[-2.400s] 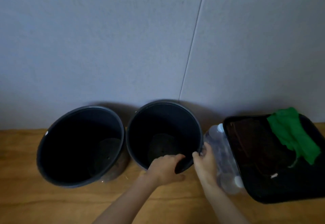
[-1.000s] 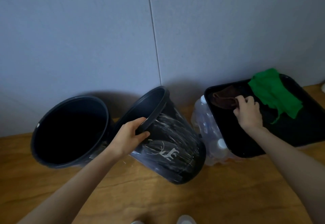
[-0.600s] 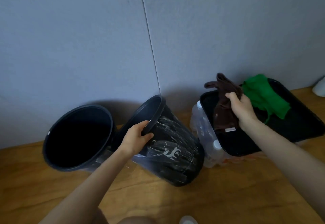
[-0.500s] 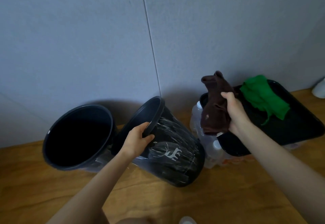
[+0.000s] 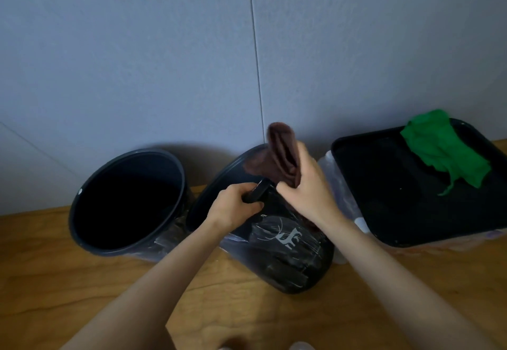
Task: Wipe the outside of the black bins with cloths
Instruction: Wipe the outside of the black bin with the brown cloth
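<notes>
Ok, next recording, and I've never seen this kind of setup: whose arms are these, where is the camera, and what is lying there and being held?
There is no machine here: a person works bare-handed, and the single camera sits on their head, looking forward and down. The left hand grips the rim of the tilted black bin, whose foot rests on the wooden surface. The right hand holds a brown cloth by that bin's rim. A second black bin stands upright to the left. On the right, a black tray carries a green cloth and sits on what look like clear plastic bottles.
</notes>
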